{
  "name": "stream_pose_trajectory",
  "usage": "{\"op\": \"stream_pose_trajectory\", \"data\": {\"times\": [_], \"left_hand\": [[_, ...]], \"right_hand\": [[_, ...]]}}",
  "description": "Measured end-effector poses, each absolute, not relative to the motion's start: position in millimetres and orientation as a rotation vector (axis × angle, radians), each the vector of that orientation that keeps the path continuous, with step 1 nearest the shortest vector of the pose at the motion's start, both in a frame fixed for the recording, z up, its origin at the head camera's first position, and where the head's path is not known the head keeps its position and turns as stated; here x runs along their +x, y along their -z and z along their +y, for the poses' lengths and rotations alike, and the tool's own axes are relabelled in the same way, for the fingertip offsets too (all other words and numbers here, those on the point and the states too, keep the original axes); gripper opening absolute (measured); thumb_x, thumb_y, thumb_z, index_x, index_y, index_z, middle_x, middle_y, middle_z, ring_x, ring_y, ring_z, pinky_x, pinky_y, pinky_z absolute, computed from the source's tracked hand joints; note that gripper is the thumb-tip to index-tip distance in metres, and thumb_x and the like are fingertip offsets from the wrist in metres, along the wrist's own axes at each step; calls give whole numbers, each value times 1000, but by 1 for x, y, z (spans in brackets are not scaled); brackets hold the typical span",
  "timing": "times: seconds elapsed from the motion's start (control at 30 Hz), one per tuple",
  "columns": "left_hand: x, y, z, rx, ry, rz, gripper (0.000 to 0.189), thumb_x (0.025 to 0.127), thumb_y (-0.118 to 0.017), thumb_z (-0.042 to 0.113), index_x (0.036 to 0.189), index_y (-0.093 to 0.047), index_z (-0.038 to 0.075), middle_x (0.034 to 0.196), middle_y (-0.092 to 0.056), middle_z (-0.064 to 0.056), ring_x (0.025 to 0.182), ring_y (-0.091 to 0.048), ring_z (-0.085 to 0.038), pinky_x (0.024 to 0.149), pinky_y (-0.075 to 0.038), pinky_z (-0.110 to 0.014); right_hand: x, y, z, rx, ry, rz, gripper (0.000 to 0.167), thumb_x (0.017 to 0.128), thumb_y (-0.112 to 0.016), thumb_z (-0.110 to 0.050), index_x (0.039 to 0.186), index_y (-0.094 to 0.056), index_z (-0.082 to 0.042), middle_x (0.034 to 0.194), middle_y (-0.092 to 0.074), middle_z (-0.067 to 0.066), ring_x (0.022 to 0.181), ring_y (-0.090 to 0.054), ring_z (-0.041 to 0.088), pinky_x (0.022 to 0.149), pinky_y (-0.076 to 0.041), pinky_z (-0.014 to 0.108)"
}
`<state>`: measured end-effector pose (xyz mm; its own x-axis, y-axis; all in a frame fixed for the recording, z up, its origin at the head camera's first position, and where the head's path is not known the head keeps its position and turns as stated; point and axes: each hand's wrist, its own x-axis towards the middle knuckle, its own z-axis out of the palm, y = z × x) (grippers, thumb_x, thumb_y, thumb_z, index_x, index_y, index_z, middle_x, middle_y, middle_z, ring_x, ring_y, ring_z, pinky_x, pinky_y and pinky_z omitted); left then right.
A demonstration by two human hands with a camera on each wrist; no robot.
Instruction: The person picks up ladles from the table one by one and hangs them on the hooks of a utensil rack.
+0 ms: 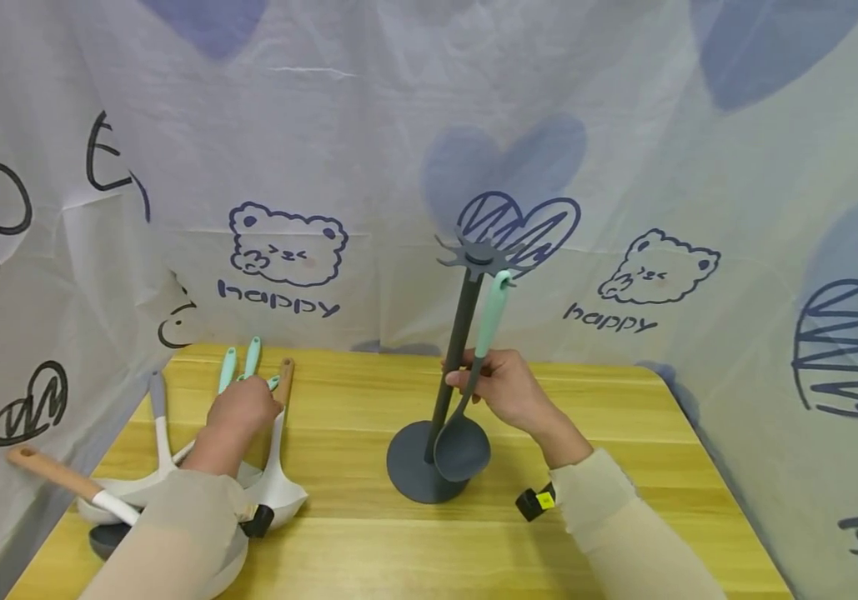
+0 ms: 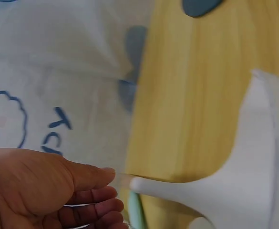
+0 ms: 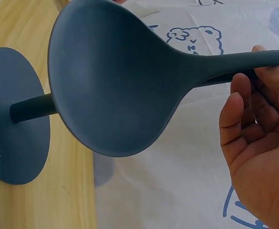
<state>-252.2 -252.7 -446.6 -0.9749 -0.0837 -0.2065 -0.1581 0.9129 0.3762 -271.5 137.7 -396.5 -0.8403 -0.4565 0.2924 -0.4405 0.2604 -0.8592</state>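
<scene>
My right hand holds the shaft of a dark ladle with a mint-green handle, close beside the pole of a dark utensil stand. The handle's tip is up at the stand's hooks. In the right wrist view the ladle's bowl faces the camera, with the hand at its shaft. My left hand is over a group of utensils at the left, near mint-green handles. In the left wrist view its fingers are loosely bent, fingertips near a mint-green handle and a white utensil.
A white utensil with a wooden handle lies right of my left hand. Another wooden handle and a grey handle lie farther left. The wooden table meets a printed cloth behind and at both sides.
</scene>
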Motion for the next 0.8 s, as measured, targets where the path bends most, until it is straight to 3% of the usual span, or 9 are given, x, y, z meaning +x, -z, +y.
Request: {"op": "stream_pose_trajectory", "data": {"times": [0.13, 0.37, 0.67, 0.8], "left_hand": [[-255, 455, -251, -197, -526, 2862, 29, 103, -62, 22, 103, -68, -6, 92, -70, -20, 75, -62, -31, 69, -52, -45], [-257, 465, -250, -198, -492, 2863, 34, 103, -63, 27, 102, -70, -7, 89, -69, -19, 72, -62, -30, 67, -51, -44], [-261, 472, -252, -209, -509, 2822, 38, 104, -62, 27, 108, -68, -10, 96, -70, -24, 77, -63, -31, 69, -53, -43], [-263, 472, -251, -227, -532, 2808, 37, 103, -62, 25, 109, -67, -11, 95, -69, -23, 76, -62, -31, 68, -52, -42]], "right_hand": [[-271, 397, 137, -894, 1687, 2477, 16, 98, -74, -8, 110, -80, 2, 84, -73, 14, 71, -57, 42, 60, -50, 28], [-271, 399, 136, -857, 1666, 2506, 15, 98, -75, -9, 108, -81, 0, 112, -79, 16, 76, -62, 27, 62, -52, 28], [-271, 396, 136, -855, 1642, 2529, 13, 98, -75, -8, 105, -82, 0, 108, -79, 17, 76, -63, 22, 62, -54, 35], [-272, 394, 137, -863, 1626, 2546, 12, 98, -75, -10, 103, -83, -2, 110, -79, 16, 75, -63, 20, 62, -52, 32]]}}
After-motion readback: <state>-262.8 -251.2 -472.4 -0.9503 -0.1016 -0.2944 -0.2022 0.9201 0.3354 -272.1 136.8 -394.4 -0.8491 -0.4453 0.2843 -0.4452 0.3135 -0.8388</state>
